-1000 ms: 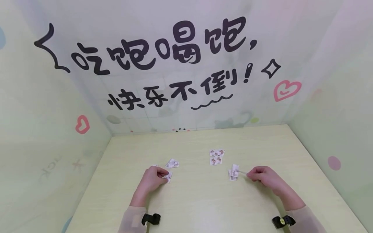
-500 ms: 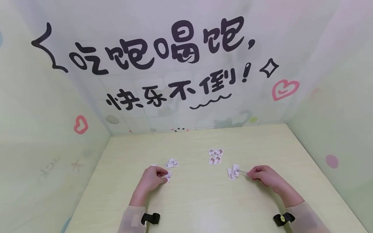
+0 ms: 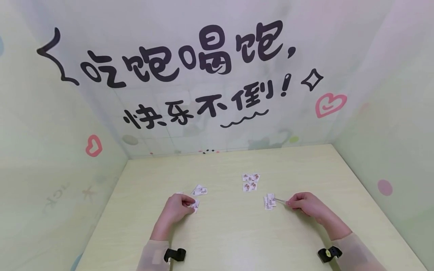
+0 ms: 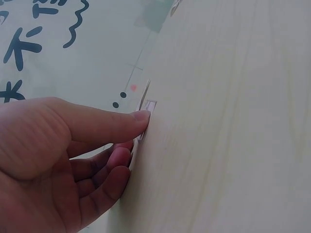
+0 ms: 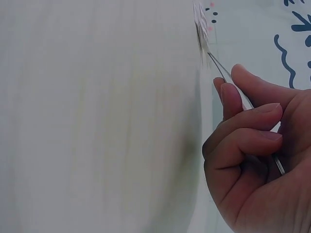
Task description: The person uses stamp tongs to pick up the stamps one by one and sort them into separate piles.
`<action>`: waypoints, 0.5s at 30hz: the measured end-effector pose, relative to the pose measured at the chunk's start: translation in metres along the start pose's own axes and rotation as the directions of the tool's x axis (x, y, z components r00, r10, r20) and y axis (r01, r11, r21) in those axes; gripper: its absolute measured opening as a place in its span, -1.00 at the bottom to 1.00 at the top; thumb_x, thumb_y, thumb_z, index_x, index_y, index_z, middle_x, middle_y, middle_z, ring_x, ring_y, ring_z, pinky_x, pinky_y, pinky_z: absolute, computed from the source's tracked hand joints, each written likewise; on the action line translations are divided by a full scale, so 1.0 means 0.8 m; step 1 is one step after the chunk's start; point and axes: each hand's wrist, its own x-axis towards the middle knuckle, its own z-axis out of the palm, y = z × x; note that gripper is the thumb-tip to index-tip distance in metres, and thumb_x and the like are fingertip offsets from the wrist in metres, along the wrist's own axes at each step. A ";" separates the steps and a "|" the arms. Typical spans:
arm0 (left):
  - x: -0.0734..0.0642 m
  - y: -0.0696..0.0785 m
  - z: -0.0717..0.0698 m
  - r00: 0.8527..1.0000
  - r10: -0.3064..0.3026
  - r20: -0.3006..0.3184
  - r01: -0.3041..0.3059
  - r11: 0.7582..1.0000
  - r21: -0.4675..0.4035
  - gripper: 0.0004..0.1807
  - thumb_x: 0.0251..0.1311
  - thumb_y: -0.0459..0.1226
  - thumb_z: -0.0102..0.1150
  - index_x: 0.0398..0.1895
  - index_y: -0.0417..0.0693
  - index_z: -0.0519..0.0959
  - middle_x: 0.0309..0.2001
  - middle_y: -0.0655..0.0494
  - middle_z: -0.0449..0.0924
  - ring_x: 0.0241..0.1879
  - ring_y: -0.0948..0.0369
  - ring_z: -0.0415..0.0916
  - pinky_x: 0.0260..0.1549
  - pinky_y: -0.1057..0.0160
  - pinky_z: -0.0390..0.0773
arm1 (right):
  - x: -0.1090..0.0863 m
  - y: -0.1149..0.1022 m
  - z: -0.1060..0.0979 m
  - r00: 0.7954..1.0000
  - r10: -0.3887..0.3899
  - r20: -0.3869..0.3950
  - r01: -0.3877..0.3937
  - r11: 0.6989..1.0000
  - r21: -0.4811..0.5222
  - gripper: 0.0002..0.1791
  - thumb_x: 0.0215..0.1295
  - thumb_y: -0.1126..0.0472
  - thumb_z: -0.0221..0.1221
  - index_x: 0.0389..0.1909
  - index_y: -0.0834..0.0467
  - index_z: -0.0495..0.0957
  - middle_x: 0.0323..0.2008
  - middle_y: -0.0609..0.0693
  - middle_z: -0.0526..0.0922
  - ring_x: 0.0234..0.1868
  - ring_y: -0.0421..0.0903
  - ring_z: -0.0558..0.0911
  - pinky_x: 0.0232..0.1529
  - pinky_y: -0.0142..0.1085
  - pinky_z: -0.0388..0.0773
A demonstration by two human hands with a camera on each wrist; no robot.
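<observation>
On the pale wooden table, my left hand (image 3: 175, 209) has its thumb and forefinger at the edge of a small printed card (image 3: 195, 204). The left wrist view shows the thumb (image 4: 133, 124) pressed on that card, the other fingers curled beneath. Across from it, my right hand (image 3: 307, 205) grips thin metal tweezers (image 3: 281, 201) between thumb and fingers. Their tips meet the right edge of a small white card with a grey picture (image 3: 271, 199). That card overlaps another small card (image 3: 266, 205). From the right wrist, the tweezers (image 5: 224, 69) slant up to the cards' edges.
Behind the left hand lie overlapping small cards (image 3: 200, 190), and a corner of another card (image 3: 179, 193) peeks out behind its knuckles. Several cards with reddish-brown pictures (image 3: 250, 186) form a cluster farther back. Printed cloth walls (image 3: 210, 135) enclose the table's back and sides.
The card at the tweezers has shifted slightly left and nearer, overlapping the card beside it more. My left hand stays in place.
</observation>
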 end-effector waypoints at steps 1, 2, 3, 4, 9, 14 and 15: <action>0.000 0.000 0.000 1.000 -0.002 0.000 0.002 1.000 0.000 -0.77 0.09 -0.44 0.54 -0.16 -0.13 0.81 -0.32 0.10 0.61 -0.30 0.15 0.49 -0.24 0.17 0.52 | 0.000 0.000 0.000 1.000 0.003 -0.001 -0.003 1.000 -0.002 -0.82 0.44 0.25 0.32 -0.27 0.32 0.65 -0.49 -0.06 0.50 -0.59 -0.19 0.28 -0.54 -0.35 0.25; 0.000 0.000 0.000 1.000 -0.003 0.000 0.003 1.000 0.000 -0.77 0.09 -0.44 0.54 -0.16 -0.13 0.81 -0.32 0.10 0.61 -0.30 0.15 0.49 -0.24 0.17 0.52 | 0.000 0.000 0.000 1.000 0.005 0.000 -0.005 1.000 -0.004 -0.82 0.44 0.25 0.32 -0.27 0.32 0.65 -0.50 -0.06 0.50 -0.59 -0.18 0.28 -0.54 -0.35 0.25; 0.000 0.000 0.000 1.000 -0.004 0.000 0.004 1.000 -0.001 -0.77 0.09 -0.44 0.54 -0.16 -0.13 0.81 -0.32 0.10 0.61 -0.29 0.15 0.49 -0.24 0.17 0.52 | -0.001 -0.001 0.000 1.000 0.006 0.000 -0.006 1.000 -0.005 -0.82 0.44 0.26 0.32 -0.27 0.33 0.65 -0.50 -0.06 0.49 -0.59 -0.19 0.28 -0.54 -0.35 0.26; 0.000 0.000 0.000 1.000 -0.005 0.000 0.005 1.000 -0.001 -0.77 0.09 -0.44 0.54 -0.16 -0.13 0.81 -0.32 0.10 0.61 -0.29 0.15 0.49 -0.24 0.16 0.52 | -0.001 -0.001 0.000 1.000 0.009 0.000 -0.009 1.000 -0.006 -0.82 0.43 0.26 0.33 -0.28 0.33 0.65 -0.50 -0.06 0.49 -0.59 -0.19 0.28 -0.54 -0.36 0.26; 0.000 0.001 0.000 1.000 0.000 -0.002 0.000 1.000 -0.006 -0.77 0.08 -0.44 0.55 -0.16 -0.14 0.81 -0.32 0.10 0.61 -0.30 0.15 0.49 -0.24 0.17 0.52 | -0.003 -0.003 -0.004 1.000 0.008 -0.003 -0.008 1.000 0.003 -0.81 0.44 0.23 0.32 -0.26 0.32 0.65 -0.47 -0.06 0.55 -0.57 -0.19 0.29 -0.53 -0.35 0.24; 0.000 0.001 0.000 1.000 -0.005 0.001 0.005 1.000 -0.005 -0.77 0.08 -0.44 0.55 -0.16 -0.13 0.81 -0.32 0.10 0.61 -0.30 0.15 0.49 -0.24 0.17 0.51 | -0.007 -0.006 -0.007 1.000 0.021 -0.007 -0.021 1.000 0.022 -0.82 0.45 0.21 0.32 -0.25 0.29 0.65 -0.45 -0.05 0.59 -0.59 -0.20 0.28 -0.55 -0.37 0.23; 0.000 0.001 0.000 1.000 -0.007 0.001 0.007 1.000 -0.005 -0.77 0.08 -0.44 0.55 -0.16 -0.13 0.81 -0.32 0.10 0.61 -0.29 0.15 0.48 -0.24 0.16 0.51 | -0.007 -0.007 -0.008 1.000 0.025 -0.009 -0.025 0.999 0.023 -0.82 0.44 0.21 0.32 -0.25 0.28 0.65 -0.45 -0.05 0.58 -0.59 -0.21 0.28 -0.55 -0.37 0.23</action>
